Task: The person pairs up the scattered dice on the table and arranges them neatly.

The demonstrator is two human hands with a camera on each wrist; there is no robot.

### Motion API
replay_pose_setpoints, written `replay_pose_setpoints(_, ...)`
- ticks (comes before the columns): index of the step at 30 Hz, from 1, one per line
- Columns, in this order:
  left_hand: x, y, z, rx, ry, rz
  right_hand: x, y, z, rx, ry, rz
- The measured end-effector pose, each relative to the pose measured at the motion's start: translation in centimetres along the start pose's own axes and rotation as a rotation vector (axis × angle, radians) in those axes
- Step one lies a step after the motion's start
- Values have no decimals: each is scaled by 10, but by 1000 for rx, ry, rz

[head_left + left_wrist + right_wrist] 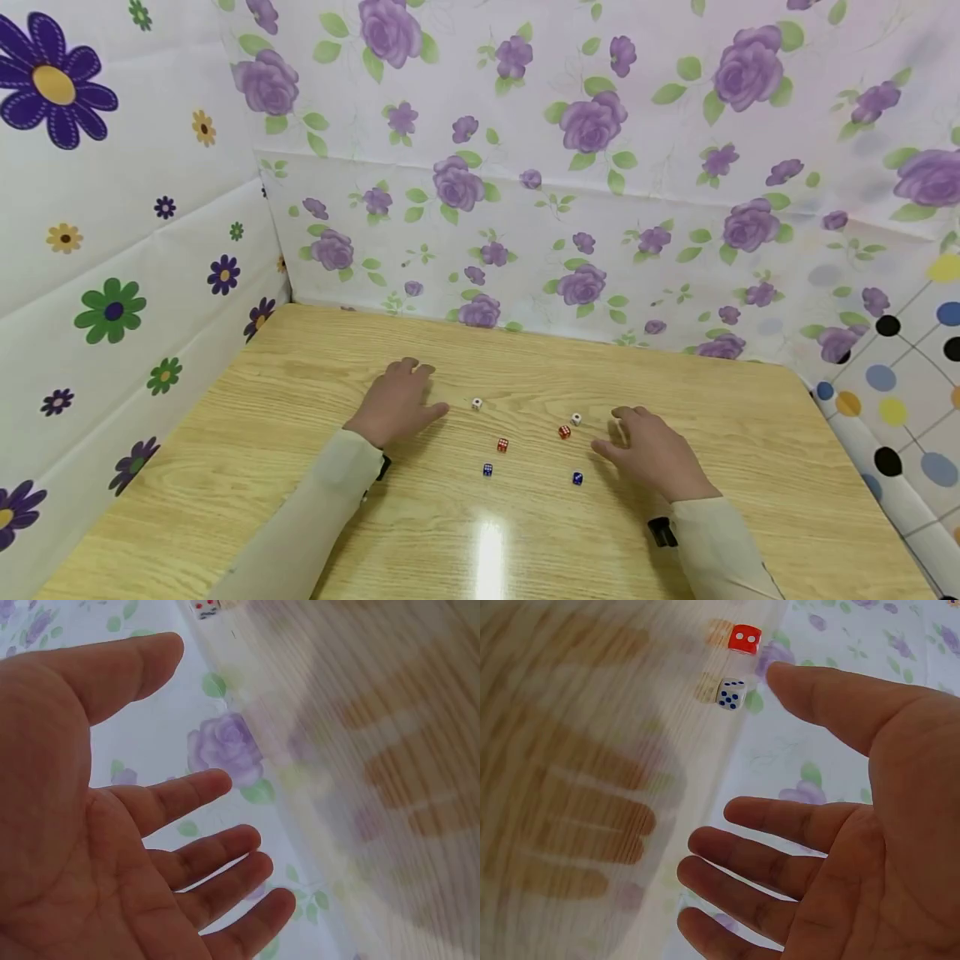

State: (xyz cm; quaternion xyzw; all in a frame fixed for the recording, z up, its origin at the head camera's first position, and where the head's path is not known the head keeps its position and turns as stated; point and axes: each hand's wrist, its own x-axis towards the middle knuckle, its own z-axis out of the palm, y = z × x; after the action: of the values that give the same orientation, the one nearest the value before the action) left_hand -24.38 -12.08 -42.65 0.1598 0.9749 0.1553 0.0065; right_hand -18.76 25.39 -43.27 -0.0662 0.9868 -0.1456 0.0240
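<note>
Several small dice lie on the wooden table between my hands. On the left side are a white die, a red die and a blue die. Toward the right, another white die sits close by a second red die, with a second blue die nearer the front. My left hand hovers left of the dice, fingers spread and palm bare. My right hand is held over the table at their right, thumb toward the red die, holding nothing.
A glossy wooden tabletop spans the area below the hands. Behind it hangs a floral sheet, with a daisy-patterned sheet along the left and a dotted sheet along the right. Black wrist straps show at the cuffs.
</note>
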Motion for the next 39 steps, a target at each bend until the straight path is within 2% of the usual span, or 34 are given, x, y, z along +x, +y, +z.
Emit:
replay_pose_setpoints(7, -3, 12, -2, -72, -27, 51, -1, -4, -4, 1, 9, -41)
replay_pose_setpoints(14, -5, 19, -2, -59, -80, 121, -3, -10, -7, 9, -3, -73)
replay_pose_setpoints(23, -9, 30, -5, -122, -159, 199, -3, -17, -8, 28, -29, -112)
replay_pose_setpoints(32, -12, 36, -5, -121, -205, 228, -9, -25, -13, 57, -48, -132)
replay_pose_setpoints(39, -13, 38, 1, -146, -263, 323, -10, -28, -13, 97, -102, -145)
